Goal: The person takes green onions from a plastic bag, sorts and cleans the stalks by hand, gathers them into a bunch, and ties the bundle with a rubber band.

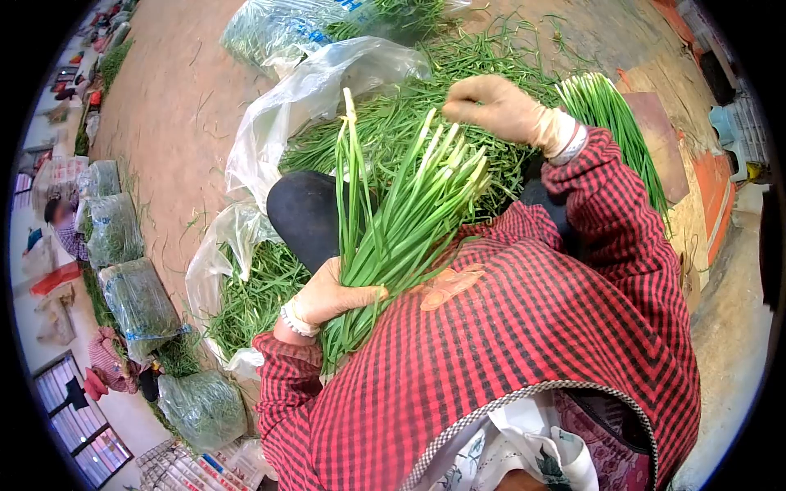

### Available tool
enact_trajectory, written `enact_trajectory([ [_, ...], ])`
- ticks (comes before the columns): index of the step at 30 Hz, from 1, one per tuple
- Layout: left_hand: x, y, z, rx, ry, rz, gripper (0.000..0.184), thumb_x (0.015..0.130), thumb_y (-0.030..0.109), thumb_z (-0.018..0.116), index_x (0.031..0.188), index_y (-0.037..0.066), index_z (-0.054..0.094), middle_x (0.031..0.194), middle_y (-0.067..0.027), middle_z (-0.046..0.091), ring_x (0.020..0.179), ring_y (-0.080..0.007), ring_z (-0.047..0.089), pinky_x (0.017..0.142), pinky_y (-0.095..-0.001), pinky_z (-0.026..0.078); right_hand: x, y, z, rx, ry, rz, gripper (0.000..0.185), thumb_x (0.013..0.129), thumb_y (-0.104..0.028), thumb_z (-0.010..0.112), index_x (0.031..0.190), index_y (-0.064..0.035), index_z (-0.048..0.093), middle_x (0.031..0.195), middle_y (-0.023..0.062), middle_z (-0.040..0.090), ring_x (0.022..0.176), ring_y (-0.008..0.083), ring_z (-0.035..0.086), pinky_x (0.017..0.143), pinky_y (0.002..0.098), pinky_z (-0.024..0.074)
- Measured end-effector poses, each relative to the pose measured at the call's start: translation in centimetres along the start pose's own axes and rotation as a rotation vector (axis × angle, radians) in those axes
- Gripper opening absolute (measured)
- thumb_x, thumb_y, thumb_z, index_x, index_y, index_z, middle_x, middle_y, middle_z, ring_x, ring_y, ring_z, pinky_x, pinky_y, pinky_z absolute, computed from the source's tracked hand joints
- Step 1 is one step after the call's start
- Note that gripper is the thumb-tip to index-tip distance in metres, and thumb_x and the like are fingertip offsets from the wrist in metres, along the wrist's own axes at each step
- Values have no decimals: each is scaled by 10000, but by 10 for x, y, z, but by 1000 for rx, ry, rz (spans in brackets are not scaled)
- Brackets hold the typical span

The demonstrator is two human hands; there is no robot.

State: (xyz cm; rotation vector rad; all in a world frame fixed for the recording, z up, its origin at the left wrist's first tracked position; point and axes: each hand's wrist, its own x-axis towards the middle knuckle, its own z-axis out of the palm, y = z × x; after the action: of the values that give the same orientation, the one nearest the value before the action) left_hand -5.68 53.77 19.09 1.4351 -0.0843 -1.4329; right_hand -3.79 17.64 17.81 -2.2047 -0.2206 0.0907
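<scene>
My left hand (pixel 334 296), in a pale glove, is wrapped round the leafy lower part of a bunch of green chives (pixel 413 217). The white stem ends fan upward, and a few stalks at the left stand apart from the others. My right hand (pixel 495 108), also gloved, is raised beyond the stem ends, apart from the bunch. Its fingers are curled together, and anything between them is too small or hidden to tell. Beneath both hands lies a heap of loose chives (pixel 393 106), partly on a clear plastic sheet (pixel 266 135).
A neat bundle of chives (pixel 610 114) lies at the right beside a brown board (pixel 659 143). A filled plastic bag (pixel 278 33) stands ahead. Along the left are several stuffed bags (pixel 137 299) and another person (pixel 65 225). My dark-clad knee (pixel 301 214) rises beside the bunch.
</scene>
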Motion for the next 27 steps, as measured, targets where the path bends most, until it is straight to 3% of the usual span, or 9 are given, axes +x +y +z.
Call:
enact_trajectory([
  [4,2,2,1,51,-3,53,404,759,55,776,1134,28,627,1034,-14,667,905,-92,596,841,-272,484,-1,53,-35,-497,224,306,293,886,-308,616,970,-33,672,818,76,645,763,154,584,721,274,477],
  [7,6,-3,-1,30,-60,21,430,793,106,762,1174,1,592,1066,-15,648,948,-81,567,858,-257,469,6,2,-23,-162,391,80,370,882,-384,624,967,-28,676,825,80,645,772,151,585,721,278,477],
  [8,9,-2,0,31,-61,17,430,793,106,762,1174,1,592,1066,-15,648,948,-81,567,858,-257,469,9,-23,-16,-65,244,135,548,842,-549,600,915,-13,680,773,107,648,735,201,607,697,330,482],
  [10,11,3,3,78,-63,30,429,804,108,750,1185,-1,586,1079,-16,646,953,-83,566,865,-258,466,14,-59,1,-188,51,113,584,836,-601,567,908,-31,673,705,123,625,661,247,602,659,347,483],
  [12,11,10,7,96,-60,21,429,807,107,747,1188,-2,583,1087,-18,645,957,-82,566,868,-258,465,22,-74,15,-438,-14,87,551,875,-563,522,863,-29,660,719,129,629,675,265,608,669,359,489],
  [16,11,10,9,116,-32,27,427,814,96,734,1199,-2,578,1104,-26,643,967,-83,568,875,-256,465,29,-50,37,-334,141,-40,473,903,-483,515,829,-36,650,727,126,638,686,257,617,692,361,497],
  [21,10,5,3,25,-41,35,418,800,80,744,1185,8,598,1098,-22,646,957,-88,577,870,-254,466,22,-21,-7,419,238,131,304,902,-299,543,800,-31,641,710,18,624,660,98,584,668,256,488],
  [24,11,-1,-3,-44,-3,76,410,781,77,760,1162,16,618,1082,-20,650,951,-91,583,859,-250,465,7,5,-36,-131,389,34,224,872,-247,587,897,-37,661,918,68,657,856,154,609,807,290,486],
  [27,16,-2,1,-119,42,144,425,772,76,766,1163,15,610,1065,-24,653,942,-94,585,857,-253,466,-12,-4,-27,-179,548,-53,218,845,-229,627,948,-41,666,1035,97,636,991,187,590,898,319,455],
])
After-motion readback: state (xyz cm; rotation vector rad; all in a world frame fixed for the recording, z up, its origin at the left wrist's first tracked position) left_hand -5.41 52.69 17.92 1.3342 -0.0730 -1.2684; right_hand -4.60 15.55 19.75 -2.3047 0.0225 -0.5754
